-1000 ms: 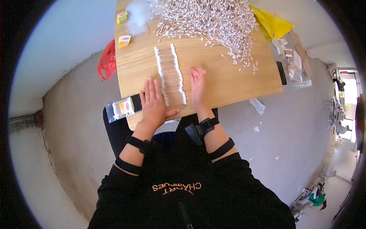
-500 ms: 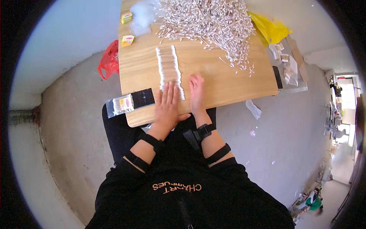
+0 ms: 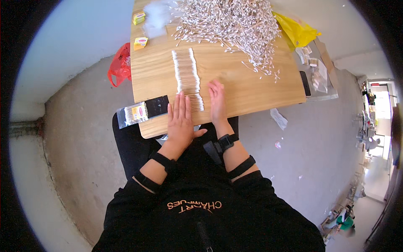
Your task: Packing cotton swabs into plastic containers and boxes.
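A column of cotton swabs [image 3: 187,69] lies side by side on the wooden table [image 3: 252,94]. My left hand [image 3: 181,119] is flat and open, its fingertips at the left ends of the nearer swabs. To the right of the column, my right hand [image 3: 217,101] rests on its edge on the wood, fingers loosely bent and holding nothing visible. A large heap of loose swabs [image 3: 235,25] covers the far part of the table. By the near left corner, a clear packet of swabs [image 3: 135,114] with a yellow label lies partly on a dark flat piece [image 3: 157,107].
Small yellow cards [image 3: 140,43] and clear plastic bags [image 3: 155,19] lie at the far left. A red bag [image 3: 120,67] hangs beside the table. On the right are a yellow bag [image 3: 300,33], a dark phone-like slab [image 3: 305,83] and clear packets [image 3: 320,77]. Another person [image 3: 346,222] is far off.
My left hand has slid slightly left and toward me, from lying across the near swabs to their left ends. My right hand has barely moved.
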The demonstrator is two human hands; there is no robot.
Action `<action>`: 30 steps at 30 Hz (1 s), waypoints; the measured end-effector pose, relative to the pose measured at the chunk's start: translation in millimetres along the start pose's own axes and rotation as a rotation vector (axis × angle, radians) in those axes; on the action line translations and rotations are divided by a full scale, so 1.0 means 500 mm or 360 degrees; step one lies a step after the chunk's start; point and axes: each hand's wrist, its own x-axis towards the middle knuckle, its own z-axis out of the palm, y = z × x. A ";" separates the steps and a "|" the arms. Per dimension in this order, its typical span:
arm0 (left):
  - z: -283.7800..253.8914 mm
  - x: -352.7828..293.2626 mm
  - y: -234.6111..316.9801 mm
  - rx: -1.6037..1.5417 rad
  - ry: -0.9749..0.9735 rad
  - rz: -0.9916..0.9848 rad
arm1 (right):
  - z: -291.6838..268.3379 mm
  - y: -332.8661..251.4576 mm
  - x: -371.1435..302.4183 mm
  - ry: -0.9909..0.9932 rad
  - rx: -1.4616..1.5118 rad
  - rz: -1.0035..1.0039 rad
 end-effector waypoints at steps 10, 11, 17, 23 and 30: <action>0.015 -0.014 -0.018 -0.0092 0.0048 -0.0001 | 0.068 -0.008 -0.033 -0.0037 -0.0029 0.0080; 0.005 -0.005 -0.012 -0.0069 0.0052 0.0017 | 0.074 -0.034 -0.037 0.0026 -0.0006 0.0138; 0.005 -0.008 -0.016 -0.0053 0.0000 0.0037 | 0.041 0.038 -0.039 0.0043 -0.0593 -0.0232; 0.009 -0.012 -0.019 -0.0023 -0.0028 0.0058 | 0.048 0.036 -0.036 0.0093 -0.0490 -0.0323; 0.006 -0.012 -0.023 -0.0071 -0.0050 0.0066 | 0.068 0.005 -0.058 -0.0009 -0.0462 -0.0226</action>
